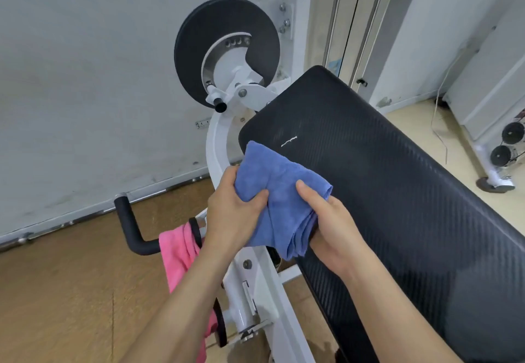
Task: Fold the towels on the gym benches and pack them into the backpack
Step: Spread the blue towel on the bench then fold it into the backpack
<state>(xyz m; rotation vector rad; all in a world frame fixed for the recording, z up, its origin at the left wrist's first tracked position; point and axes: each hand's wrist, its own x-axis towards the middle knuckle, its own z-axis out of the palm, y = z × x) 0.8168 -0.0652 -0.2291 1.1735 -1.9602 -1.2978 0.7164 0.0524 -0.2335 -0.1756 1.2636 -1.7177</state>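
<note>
Two towels show plainly. One blue microfibre towel (279, 192) is bunched and part folded, and one pink towel (177, 257) hangs over the white machine frame (216, 146) at the near left. Both hands grip the blue one: the left hand (235, 216) curls thumb and fingers round its left side, and the right hand (333, 227) clasps its right side. It sits over the left edge of the single black padded bench (397, 192), whose ribbed top stretches away to the right.

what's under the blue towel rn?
The blue towel lies over the left edge of the black bench pad. The left hand and right hand grip it, thumbs on top; the fingers underneath are covered, as is that stretch of pad edge.
</note>
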